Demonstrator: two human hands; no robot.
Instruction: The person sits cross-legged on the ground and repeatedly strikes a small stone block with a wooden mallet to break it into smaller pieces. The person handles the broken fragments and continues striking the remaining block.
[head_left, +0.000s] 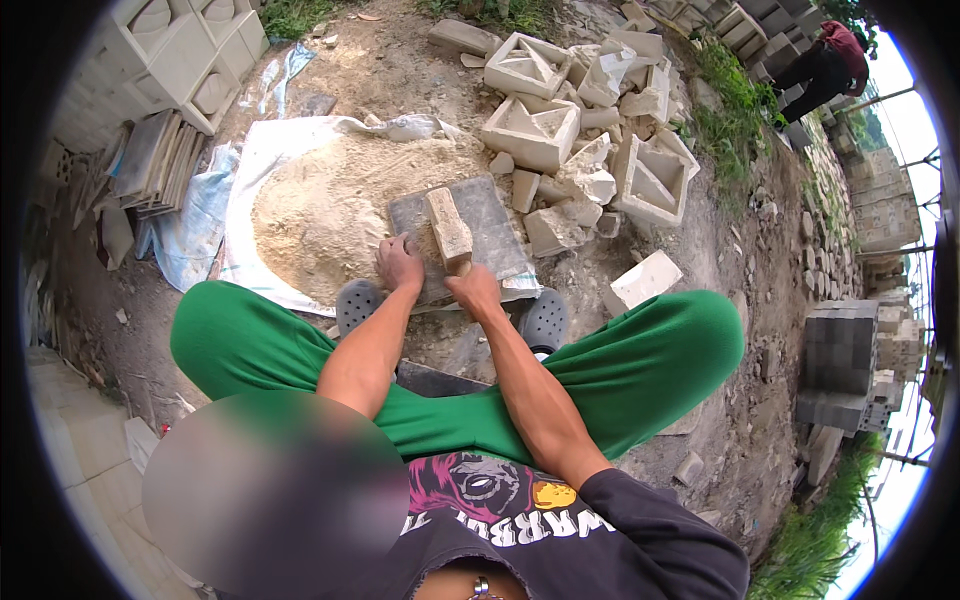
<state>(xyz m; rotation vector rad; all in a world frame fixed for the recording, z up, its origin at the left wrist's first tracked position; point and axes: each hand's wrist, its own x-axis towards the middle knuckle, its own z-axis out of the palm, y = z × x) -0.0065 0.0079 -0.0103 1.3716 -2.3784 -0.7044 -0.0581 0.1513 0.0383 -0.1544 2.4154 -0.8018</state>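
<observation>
A dust-covered block-shaped wooden mallet (447, 222) lies along a dark flat slab (490, 210) in front of me. My right hand (474, 288) is closed round its short handle at the near end. My left hand (399, 262) rests at the slab's left edge, beside a heap of pale, sandy powder (300, 215). Its fingers look bent but apart, with nothing visible in them; the fingertips are partly hidden. Powder and slab are both on a spread white sack (240, 225). My feet in grey clogs (545, 318) flank the slab's near side.
Broken pale hollow blocks (535, 130) are piled beyond the slab to the right. One loose pale block (645, 282) lies near my right knee. Stacked boards (160, 160) and moulded blocks (190, 60) stand at left. Another person (825, 70) bends over at far right.
</observation>
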